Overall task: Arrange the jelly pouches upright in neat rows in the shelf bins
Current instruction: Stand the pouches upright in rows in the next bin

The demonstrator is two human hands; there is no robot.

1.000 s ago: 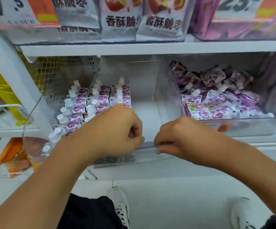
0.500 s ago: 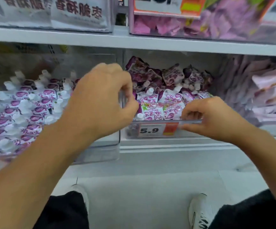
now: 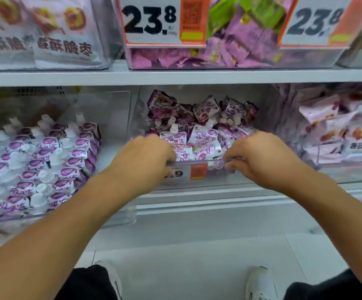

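White floor [image 3: 197, 267] lies nearest, below a white shelf [image 3: 197, 76]. Left hand [image 3: 142, 161] and right hand [image 3: 260, 158], knuckles up, curl their fingers over the front rim of the clear middle bin [image 3: 197, 186], gripping it. Jumbled jelly pouches [image 3: 199, 135] fill that bin; upright pouches [image 3: 43, 165] stand in rows in the left bin [image 3: 115, 221]. Three bins show.

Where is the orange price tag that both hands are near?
In the head view, the orange price tag sits on the front of the middle clear bin, between the left hand and right hand, just below the jumbled jelly pouches.
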